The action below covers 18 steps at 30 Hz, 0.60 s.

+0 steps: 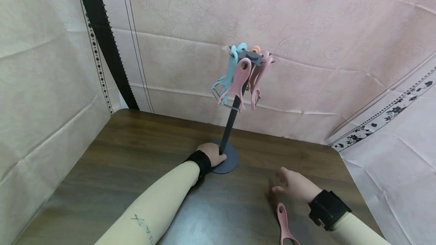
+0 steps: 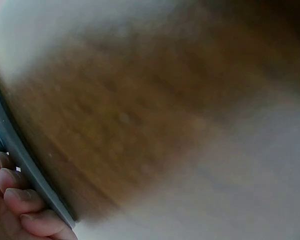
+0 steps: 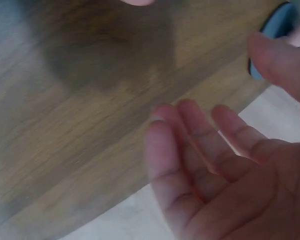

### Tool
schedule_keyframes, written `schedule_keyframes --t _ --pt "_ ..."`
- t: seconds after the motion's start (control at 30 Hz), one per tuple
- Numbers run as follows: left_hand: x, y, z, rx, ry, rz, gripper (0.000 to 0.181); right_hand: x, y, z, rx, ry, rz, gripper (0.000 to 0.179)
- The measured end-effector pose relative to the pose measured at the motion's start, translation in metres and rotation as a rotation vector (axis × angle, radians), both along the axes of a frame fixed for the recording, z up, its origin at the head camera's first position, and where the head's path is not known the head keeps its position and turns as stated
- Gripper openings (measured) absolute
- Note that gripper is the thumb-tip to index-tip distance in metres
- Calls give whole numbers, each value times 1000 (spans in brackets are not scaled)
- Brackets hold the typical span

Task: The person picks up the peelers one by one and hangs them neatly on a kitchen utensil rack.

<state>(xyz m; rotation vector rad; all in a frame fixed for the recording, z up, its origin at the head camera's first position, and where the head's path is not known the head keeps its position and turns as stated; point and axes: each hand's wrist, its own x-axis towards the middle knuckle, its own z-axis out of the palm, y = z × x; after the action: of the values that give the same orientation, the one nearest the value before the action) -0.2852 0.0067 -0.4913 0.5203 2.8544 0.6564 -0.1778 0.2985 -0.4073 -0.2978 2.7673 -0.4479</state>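
Observation:
A dark grey stand (image 1: 231, 124) with a round base (image 1: 227, 163) stands on the table, and several peelers hang from its top. My left hand (image 1: 212, 153) holds the pole low down, just above the base; in the left wrist view its curled fingers (image 2: 22, 197) lie along the base's edge. Facing me on the rack are a light blue peeler (image 1: 231, 67) and a pink peeler (image 1: 241, 75), with another pink peeler (image 1: 257, 76) to their right. Near the front, one more pink peeler (image 1: 283, 220) lies flat. Just beyond its handle, my empty right hand (image 1: 298, 184) hovers with fingers loosely bent.
The wooden table (image 1: 136, 154) ends at a back edge behind the stand. Pale patterned cloth (image 1: 190, 14) hangs beyond it, and more cloth (image 1: 41, 67) borders the left side. An orange peeler (image 1: 255, 49) shows partly at the back of the rack.

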Motion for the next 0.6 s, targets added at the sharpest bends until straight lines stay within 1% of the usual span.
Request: schedule_keyframes --t 0.17,0.27,0.4,0.5,0.6 --pt "10 -2 18 10 -18 -1 32 15 8 -5 82 -60 -56 44" --pt "10 -2 18 13 -20 -2 32 24 16 -11 91 -85 -68 42" --pt "9 -3 18 21 -23 0 33 35 23 -19 78 -83 -38 38" --pt "9 -2 17 24 -24 -1 34 40 25 -25 59 -76 -14 37" --pt "9 -2 16 23 -19 -1 34 42 26 -30 59 -121 -41 36"
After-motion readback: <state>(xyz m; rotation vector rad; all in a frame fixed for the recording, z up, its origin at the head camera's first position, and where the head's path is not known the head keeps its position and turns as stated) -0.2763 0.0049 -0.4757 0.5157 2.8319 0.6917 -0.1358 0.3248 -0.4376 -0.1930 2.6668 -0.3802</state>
